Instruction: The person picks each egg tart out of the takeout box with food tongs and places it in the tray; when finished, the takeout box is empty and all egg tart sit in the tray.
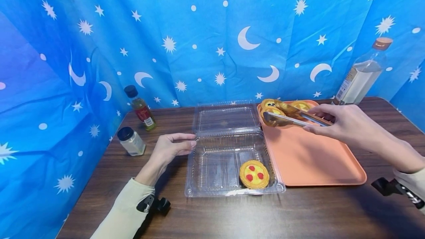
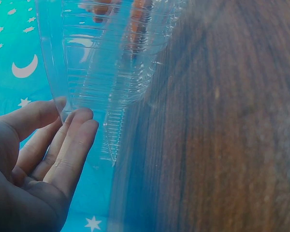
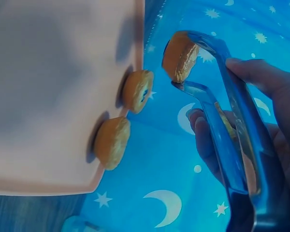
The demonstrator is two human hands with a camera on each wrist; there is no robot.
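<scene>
My left hand (image 1: 170, 146) pinches the left rim of a clear plastic clamshell box (image 1: 212, 169) between thumb and fingers. The box lies with its lid (image 1: 227, 119) folded back. Inside, at its front right, sits a tart (image 1: 254, 174) with a yellow filling and red pieces on top. My right hand (image 1: 345, 121) grips metal tongs (image 3: 239, 101) over the orange tray (image 1: 308, 158). Between the tong tips is another tart (image 3: 180, 58), lifted off the tray. Two more tarts, one with dark spots (image 3: 137, 91) and one plainer (image 3: 112, 142), rest near the tray's far edge.
On the left stand a small bottle with a red label (image 1: 143, 111) and a black-capped jar (image 1: 131, 142). A tall clear bottle (image 1: 360, 78) stands behind the tray at the right. A blue curtain (image 1: 206, 28) with stars and moons hangs behind the wooden table (image 1: 216, 217).
</scene>
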